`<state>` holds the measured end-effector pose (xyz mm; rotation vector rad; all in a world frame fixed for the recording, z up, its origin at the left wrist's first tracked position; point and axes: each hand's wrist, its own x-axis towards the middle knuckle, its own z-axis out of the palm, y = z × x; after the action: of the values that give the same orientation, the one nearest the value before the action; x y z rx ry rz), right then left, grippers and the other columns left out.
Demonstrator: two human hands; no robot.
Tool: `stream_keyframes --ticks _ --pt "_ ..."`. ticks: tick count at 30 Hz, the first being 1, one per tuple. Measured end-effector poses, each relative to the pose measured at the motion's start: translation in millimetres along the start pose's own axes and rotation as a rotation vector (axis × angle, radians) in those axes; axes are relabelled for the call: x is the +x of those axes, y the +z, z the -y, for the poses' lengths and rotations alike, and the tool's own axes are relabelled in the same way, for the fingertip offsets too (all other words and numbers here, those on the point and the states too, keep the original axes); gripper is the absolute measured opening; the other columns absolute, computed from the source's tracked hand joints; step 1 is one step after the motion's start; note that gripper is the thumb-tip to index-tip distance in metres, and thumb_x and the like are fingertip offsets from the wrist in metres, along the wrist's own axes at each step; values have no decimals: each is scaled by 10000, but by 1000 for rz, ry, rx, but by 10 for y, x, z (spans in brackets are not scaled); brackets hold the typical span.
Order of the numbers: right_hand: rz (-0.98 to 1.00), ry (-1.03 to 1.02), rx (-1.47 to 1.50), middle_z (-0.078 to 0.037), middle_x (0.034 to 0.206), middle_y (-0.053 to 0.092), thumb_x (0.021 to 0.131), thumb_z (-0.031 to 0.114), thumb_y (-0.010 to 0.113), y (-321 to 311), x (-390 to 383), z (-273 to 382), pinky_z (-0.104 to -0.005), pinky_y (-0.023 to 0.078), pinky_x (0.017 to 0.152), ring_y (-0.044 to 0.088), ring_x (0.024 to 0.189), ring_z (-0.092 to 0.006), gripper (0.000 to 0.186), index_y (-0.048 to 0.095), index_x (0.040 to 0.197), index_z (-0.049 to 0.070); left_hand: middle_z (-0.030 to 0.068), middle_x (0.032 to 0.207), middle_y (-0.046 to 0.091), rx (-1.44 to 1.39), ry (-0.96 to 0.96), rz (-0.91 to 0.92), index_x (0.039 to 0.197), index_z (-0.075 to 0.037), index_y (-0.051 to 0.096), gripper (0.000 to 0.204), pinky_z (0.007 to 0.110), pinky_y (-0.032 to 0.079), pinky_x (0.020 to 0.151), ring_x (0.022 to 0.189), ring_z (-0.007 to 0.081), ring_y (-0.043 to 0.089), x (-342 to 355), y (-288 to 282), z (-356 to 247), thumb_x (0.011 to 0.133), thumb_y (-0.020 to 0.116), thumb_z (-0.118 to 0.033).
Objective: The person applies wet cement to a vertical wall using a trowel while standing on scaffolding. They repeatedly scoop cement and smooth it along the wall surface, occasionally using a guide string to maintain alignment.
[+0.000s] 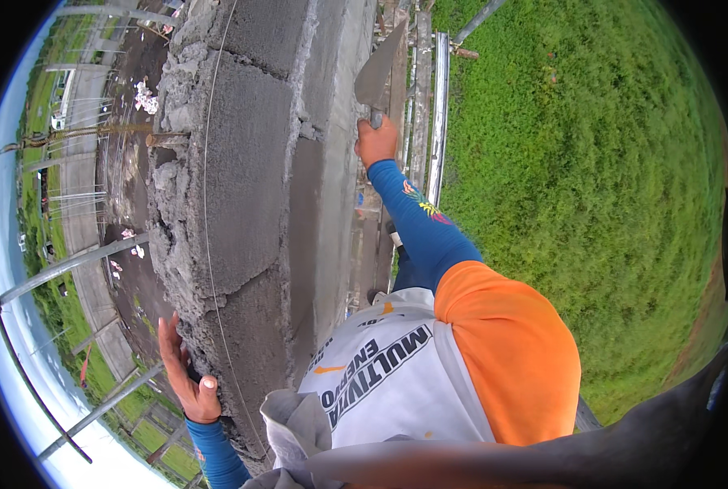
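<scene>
My right hand (377,140) grips the handle of a steel trowel (380,69), its pointed blade held up against the plastered side of a grey concrete block wall (246,163). My left hand (186,375) lies flat against the far, rough side of the top block, fingers spread, holding nothing. A thin guide string (206,187) runs along the top of the wall. Wet mortar bulges from the joints between the blocks. My blue sleeves and orange and white shirt fill the lower middle.
Wooden scaffold planks (417,90) and a metal rail (439,122) run beside the wall on the right, above a green grass field (592,179). On the left, far below, lie metal poles (70,269), dark ground with debris and a concrete path.
</scene>
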<state>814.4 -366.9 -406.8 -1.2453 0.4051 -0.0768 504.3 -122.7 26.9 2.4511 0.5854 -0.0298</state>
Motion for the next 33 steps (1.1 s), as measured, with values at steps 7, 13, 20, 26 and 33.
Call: stream_keyframes --ticks 7,13,20,26,33 --pt "186 415 -833 -280 1057 739 806 292 666 -247 -393 -666 -463 565 954 719 1011 -444 517 683 1187 -57 216 1591 440 -10 -133 -6 1660 -120 247 1275 552 346 1129 1442 383 433 -26 -37 -93 737 595 -928" --pt "-71 -274 -696 -317 1003 713 779 280 708 350 1181 842 -509 552 899 681 962 -496 439 704 1050 -66 217 1575 451 -26 -200 -28 1636 -44 284 1282 499 353 1133 1440 351 441 -101 -35 176 744 620 -902" --pt "-39 -588 142 -166 670 679 856 208 710 823 2197 1984 -431 532 572 637 521 -269 235 647 884 -17 210 1579 449 -129 -277 82 1622 -4 298 1298 475 357 1132 1443 332 442 -167 -181 445 740 637 -894" --pt "490 679 -1093 -179 726 710 877 250 694 217 1541 -337 -465 558 620 694 627 -288 287 718 888 -36 212 1561 472 -192 -308 61 1622 1 293 1330 464 380 1107 1424 326 465 -123 -147 393 714 666 -896" --pt "113 140 -639 -187 716 676 834 218 705 42 485 -125 -476 550 637 688 631 -349 254 689 894 -29 224 1556 478 -99 -266 34 1624 -6 291 1340 471 390 1097 1412 337 482 -116 -116 218 703 664 -905"
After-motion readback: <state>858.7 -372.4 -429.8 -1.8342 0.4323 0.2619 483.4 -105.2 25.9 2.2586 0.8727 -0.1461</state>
